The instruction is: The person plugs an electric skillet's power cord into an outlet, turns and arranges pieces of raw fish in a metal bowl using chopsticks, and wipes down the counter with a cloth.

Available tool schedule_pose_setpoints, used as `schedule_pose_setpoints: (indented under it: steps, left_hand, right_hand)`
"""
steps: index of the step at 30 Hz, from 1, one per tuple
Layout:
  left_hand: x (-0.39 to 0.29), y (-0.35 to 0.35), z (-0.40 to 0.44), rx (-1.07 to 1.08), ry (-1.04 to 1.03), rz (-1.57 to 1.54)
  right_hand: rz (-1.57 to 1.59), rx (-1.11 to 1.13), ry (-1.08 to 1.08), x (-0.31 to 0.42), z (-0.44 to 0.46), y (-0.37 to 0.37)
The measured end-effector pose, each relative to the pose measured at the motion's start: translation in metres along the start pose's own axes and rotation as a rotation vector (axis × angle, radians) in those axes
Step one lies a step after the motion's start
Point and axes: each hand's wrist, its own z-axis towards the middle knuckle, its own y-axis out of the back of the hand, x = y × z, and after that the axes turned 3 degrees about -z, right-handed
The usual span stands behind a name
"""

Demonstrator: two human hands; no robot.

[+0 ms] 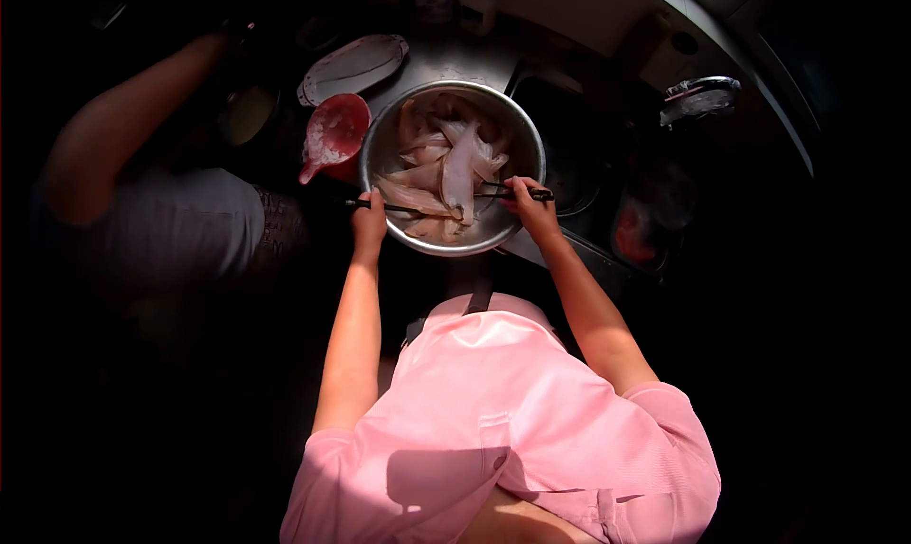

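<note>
A round metal bowl [537, 155] in front of me holds several long, pale pink pieces of raw meat or fish [458, 160]. My left hand [368, 220] is closed around a slim black-handled utensil [403, 208] at the bowl's left rim, and its far end reaches among the pieces. At the right rim, my right hand [533, 208] grips another black-handled utensil [541, 194], whose thin end points left over the pieces. Whether these are forks or chopsticks is too small to tell.
A red ladle-like scoop [339, 131] with white residue and an oval whitish tray [353, 68] lie left of the bowl. Another person's arm [114, 136] is at the left. A shiny dish [702, 98] stands at the far right. Deep shadow hides much of the surroundings.
</note>
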Motion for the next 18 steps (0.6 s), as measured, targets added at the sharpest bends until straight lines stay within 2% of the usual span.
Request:
schedule_pose_setpoints:
  steps: [4,7,14,16,18]
  left_hand:
    - [-0.003,0.001,0.000,0.006,0.055,-0.003]
    - [0.000,0.000,0.000,0.015,0.061,-0.005]
    - [0.001,0.000,-0.001,0.007,0.030,-0.030]
    - [0.004,-0.001,0.001,0.007,0.017,-0.024]
    - [0.002,-0.001,0.000,-0.002,0.022,-0.027]
  right_hand:
    - [0.094,0.110,0.034,-0.008,0.006,-0.030]
    - [0.013,0.126,0.171,0.015,0.001,-0.047]
    - [-0.072,0.260,0.215,0.062,-0.004,-0.058]
    - [-0.275,0.280,0.268,0.066,-0.002,-0.058]
    - [-0.313,0.313,0.302,0.076,-0.016,-0.064]
